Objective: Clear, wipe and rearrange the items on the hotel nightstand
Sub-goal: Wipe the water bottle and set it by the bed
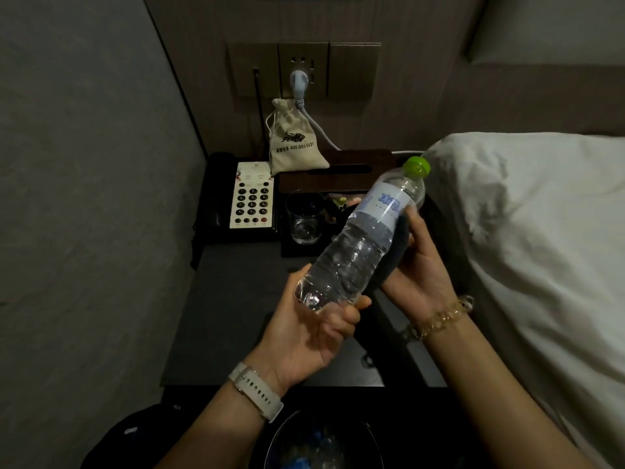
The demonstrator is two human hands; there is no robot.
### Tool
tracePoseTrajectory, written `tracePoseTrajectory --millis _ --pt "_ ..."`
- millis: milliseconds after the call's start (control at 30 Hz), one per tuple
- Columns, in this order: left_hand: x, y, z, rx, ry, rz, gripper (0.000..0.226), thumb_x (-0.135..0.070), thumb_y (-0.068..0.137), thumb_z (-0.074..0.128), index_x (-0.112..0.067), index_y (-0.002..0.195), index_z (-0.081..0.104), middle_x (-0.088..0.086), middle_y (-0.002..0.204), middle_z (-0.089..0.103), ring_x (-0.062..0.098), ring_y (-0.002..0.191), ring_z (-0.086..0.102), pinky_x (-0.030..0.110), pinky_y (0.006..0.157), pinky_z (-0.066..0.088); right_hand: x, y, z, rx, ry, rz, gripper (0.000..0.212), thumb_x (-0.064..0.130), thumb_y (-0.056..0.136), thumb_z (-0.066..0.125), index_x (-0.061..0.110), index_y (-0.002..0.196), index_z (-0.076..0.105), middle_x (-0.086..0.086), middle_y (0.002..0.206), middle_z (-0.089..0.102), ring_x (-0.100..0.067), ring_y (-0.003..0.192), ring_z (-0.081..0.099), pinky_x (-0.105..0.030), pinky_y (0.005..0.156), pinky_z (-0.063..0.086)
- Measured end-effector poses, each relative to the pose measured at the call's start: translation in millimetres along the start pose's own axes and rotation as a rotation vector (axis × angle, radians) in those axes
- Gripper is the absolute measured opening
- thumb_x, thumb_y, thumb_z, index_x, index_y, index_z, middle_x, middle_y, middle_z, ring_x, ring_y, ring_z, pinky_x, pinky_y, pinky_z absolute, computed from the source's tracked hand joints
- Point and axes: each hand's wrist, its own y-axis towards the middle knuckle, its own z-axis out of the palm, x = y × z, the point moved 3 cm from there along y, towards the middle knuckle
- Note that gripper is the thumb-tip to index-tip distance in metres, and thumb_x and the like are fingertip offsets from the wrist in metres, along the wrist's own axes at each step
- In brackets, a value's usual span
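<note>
**Above the nightstand: bottle wiped in mid-air**

Above the nightstand (pixel 236 299), held clear of its dark top: a water bottle (pixel 358 242), tilted, green cap toward the bed (pixel 541 231), base toward the camera. Gripped at the base by the left hand (pixel 314 333), fingers and thumb curled round the clear plastic. Cradled along the far side by the right hand (pixel 416 265), fingers wrapped round a dark cloth (pixel 395 245) pressed against the bottle's label and flank. Both hands closed, then: left on the bottle, right on the cloth.

At the back of the nightstand, against the wall: a telephone (pixel 250 198) at the left corner, a drawstring pouch (pixel 294 143) beside it under the socket panel, a dark tissue box (pixel 338 174) just right of the pouch. In front of the tissue box, on a dark tray: an empty glass (pixel 304 218), with some small items beside it too dim to identify. Below the nightstand's near edge, at the bottom of the view: a bin (pixel 321 441) with what looks like crumpled plastic inside.

Step in hand, by the look of it: wiping down one item before returning it. Next, probably: finishing the pass with the cloth, righting the bottle, then setting it upright on a bare patch of the nightstand, near the tray and clear of the glass. Called for: a firm hold low on the thin, crushable plastic, and a free spot chosen before lowering.
</note>
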Motion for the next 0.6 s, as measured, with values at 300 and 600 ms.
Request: tracePoseTrajectory --millis 300,600 --pt "-9.5 0.6 -5.3 -0.005 0.360 0.219 0.064 -0.057 0.087 0.054 0.001 0.110 0.070 0.019 0.089 0.066 0.018 0.068 0.063 0.021 0.059 0.055 -11.6 2.0 -2.9 -0.025 0.000 0.042 0.070 0.024 0.063 0.089 0.004 0.124 0.061 -0.014 0.119 0.064 -0.025 0.112 0.062 -0.044 0.102 0.047" --pt "-23.4 -4.6 -6.6 -0.597 1.091 0.785 0.063 -0.047 0.054 0.083 -0.013 0.099 0.056 -0.009 0.082 0.069 0.006 0.073 0.064 0.023 0.065 0.052 -30.4 6.0 -4.2 -0.102 -0.323 -0.019 0.044 0.018 0.081 0.067 0.003 0.121 0.057 -0.013 0.104 0.067 -0.023 0.096 0.066 -0.038 0.092 0.054"
